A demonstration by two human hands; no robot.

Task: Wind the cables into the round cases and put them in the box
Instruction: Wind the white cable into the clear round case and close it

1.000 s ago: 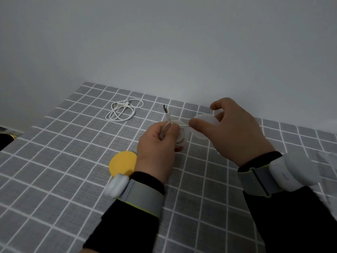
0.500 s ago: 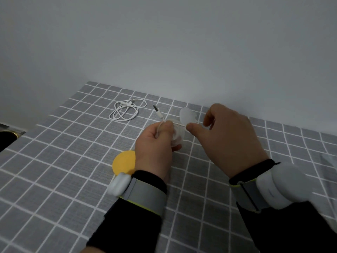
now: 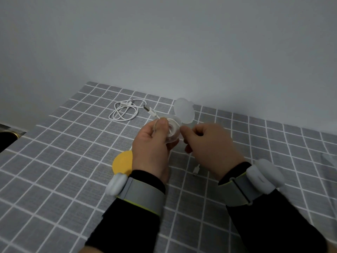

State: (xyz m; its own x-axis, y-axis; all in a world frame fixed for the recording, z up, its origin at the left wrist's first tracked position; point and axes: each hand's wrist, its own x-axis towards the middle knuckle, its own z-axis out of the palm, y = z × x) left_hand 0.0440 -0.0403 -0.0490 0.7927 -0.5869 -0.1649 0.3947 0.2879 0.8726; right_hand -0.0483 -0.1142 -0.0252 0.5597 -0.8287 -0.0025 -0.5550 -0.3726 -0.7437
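Observation:
My left hand (image 3: 152, 143) grips a translucent white round case (image 3: 172, 129) above the table, with its lid (image 3: 183, 110) flipped up behind it. A white cable is partly wound in the case; its USB plug (image 3: 149, 111) sticks out to the upper left, past my thumb. My right hand (image 3: 209, 148) pinches the cable just right of the case. The cable's small end plug (image 3: 196, 169) hangs down between my wrists. A second white cable (image 3: 125, 111) lies loosely coiled on the table, far left of the case. A yellow round case (image 3: 123, 162) lies flat by my left wrist, partly hidden.
The table wears a grey cloth with a white grid (image 3: 63, 161) and ends at a plain grey wall. A dark object with a brass rim (image 3: 7, 137) sits beyond the table's left edge. No box is in view.
The case's lid has swung up and back, away from my right fingers. My right hand has dropped from the lid to the cable beside the case. The left hand keeps its hold.

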